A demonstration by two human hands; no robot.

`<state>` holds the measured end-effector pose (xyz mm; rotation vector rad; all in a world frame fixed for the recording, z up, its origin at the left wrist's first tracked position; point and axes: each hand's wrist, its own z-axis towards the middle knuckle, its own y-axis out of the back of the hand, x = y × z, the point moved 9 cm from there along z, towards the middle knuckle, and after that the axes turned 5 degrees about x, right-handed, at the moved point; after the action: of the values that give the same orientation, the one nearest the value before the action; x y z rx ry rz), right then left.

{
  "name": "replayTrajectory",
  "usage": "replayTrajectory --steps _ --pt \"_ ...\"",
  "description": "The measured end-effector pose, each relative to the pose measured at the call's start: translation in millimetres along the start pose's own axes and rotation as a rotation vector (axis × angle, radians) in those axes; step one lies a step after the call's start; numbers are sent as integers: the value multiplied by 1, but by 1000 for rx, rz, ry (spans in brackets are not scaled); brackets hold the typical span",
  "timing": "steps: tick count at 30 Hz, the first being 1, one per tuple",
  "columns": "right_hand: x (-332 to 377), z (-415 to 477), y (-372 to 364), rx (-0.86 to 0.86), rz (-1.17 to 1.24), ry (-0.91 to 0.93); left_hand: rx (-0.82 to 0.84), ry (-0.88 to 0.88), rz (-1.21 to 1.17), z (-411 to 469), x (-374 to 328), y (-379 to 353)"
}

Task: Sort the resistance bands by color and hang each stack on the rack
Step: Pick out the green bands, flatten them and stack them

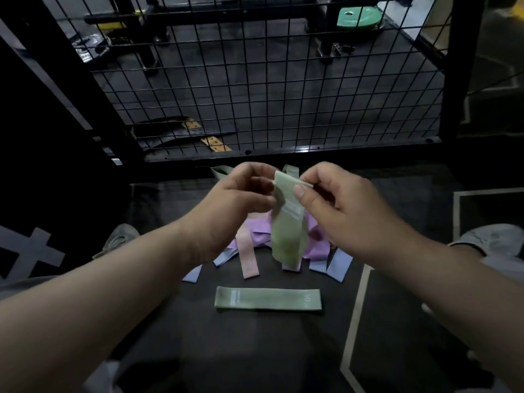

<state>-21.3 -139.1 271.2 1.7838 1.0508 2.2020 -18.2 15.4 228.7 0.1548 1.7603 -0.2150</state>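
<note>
A pale green resistance band [287,228] hangs in the air between my hands. My right hand [334,205] pinches its top edge between thumb and fingers. My left hand [241,197] has curled fingers at the band's left edge. Below it a mixed pile lies on the dark floor: purple bands [314,245], a pink band [248,259] and blue bands [338,266]. A second green band [268,299] lies flat and alone nearer to me. More green bands [221,171] show behind my hands.
A black wire-mesh rack panel [269,89] stands upright just beyond the pile. Behind it are a green weight plate [358,18] and black straps on the floor. My shoes [120,239] sit at either side, with white floor lines on the right.
</note>
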Motion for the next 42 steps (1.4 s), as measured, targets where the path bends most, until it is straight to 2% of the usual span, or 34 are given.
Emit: replayTrajectory --steps 3,5,9,12,14,18,22,27,35,42 --pt "8 1 3 6 139 -8 201 -31 58 -2 0 -21" --pt "-2 2 9 -62 325 -112 283 -6 -19 -4 6 -31" --pt "-26 2 12 -131 661 -338 330 67 -26 -7 19 -41" --pt "-33 1 11 -191 920 -416 370 157 -45 -12 27 -43" --pt "-37 1 16 -240 1008 -428 407 212 -44 -17 33 -45" --pt "-56 4 36 -389 1057 -442 449 240 116 -23 44 -46" --pt "-77 5 50 -525 1142 -452 581 367 113 -35 59 -52" --pt "-94 4 78 -653 1223 -414 711 382 194 -44 69 -49" --pt "-94 7 75 -626 1263 -373 652 341 206 -44 70 -31" --pt "-77 1 59 -553 1221 -380 636 446 375 -46 85 -25"
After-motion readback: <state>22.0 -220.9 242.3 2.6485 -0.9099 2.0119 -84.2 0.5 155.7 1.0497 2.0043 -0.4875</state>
